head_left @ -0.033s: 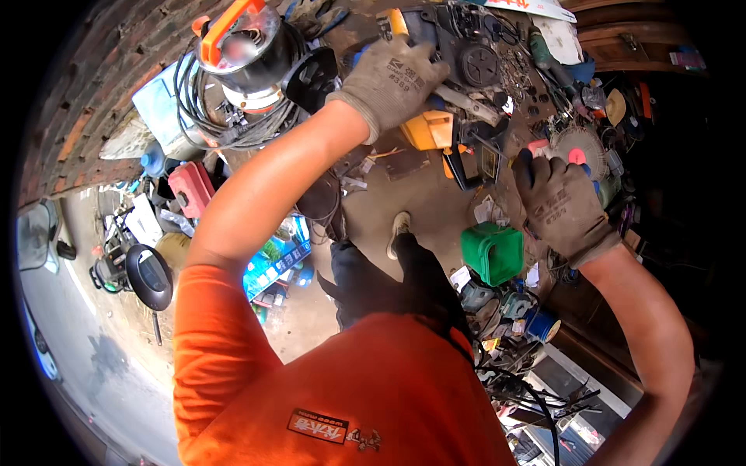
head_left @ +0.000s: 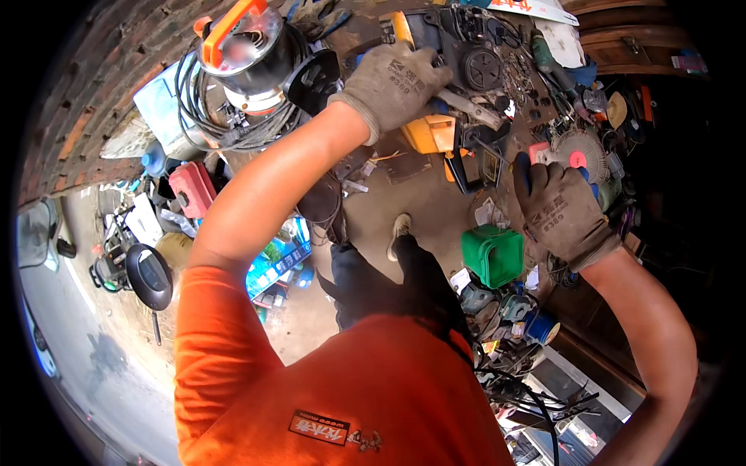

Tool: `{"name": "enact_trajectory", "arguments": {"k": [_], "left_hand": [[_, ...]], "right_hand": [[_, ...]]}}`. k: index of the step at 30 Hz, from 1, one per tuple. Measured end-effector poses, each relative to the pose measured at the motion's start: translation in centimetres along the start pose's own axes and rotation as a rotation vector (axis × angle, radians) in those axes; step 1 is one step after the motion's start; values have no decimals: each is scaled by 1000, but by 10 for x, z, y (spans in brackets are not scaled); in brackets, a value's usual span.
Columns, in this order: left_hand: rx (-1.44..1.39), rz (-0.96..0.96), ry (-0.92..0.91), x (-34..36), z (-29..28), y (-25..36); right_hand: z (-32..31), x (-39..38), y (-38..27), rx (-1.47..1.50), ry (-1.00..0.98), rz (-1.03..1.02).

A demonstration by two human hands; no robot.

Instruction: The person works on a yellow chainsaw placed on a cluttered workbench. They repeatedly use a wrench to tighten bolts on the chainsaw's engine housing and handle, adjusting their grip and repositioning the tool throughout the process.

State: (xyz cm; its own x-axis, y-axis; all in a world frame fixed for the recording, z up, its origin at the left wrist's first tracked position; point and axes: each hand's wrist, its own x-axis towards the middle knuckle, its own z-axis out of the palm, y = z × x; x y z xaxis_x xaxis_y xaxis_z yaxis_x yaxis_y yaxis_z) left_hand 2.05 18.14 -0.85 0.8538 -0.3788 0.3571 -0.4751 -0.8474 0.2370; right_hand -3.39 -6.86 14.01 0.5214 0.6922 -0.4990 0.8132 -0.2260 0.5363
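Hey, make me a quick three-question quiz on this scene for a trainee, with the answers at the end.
1. True or false: the left hand and right hand are both gloved.
2. Which thing shows nearer the right hand in the picture? A: the frying pan. B: the green tub.
3. Fill in: the frying pan is toward the picture's ____ side.

Key: 1. True. 2. B. 3. Left.

Bright daylight washes the road [head_left: 78, 330] at left, shadow darkens the right, edges bow.
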Motion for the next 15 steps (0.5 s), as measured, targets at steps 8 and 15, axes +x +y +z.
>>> {"name": "enact_trajectory", "arguments": {"k": [8,15], "left_hand": [[-30,-6,-69,-5,7,1],[-50,0,-30,-1,12,-5]], "right_hand": [[17,6,-3,2161,-310,1197],[-2,4,-20,760,-70,603]]}}
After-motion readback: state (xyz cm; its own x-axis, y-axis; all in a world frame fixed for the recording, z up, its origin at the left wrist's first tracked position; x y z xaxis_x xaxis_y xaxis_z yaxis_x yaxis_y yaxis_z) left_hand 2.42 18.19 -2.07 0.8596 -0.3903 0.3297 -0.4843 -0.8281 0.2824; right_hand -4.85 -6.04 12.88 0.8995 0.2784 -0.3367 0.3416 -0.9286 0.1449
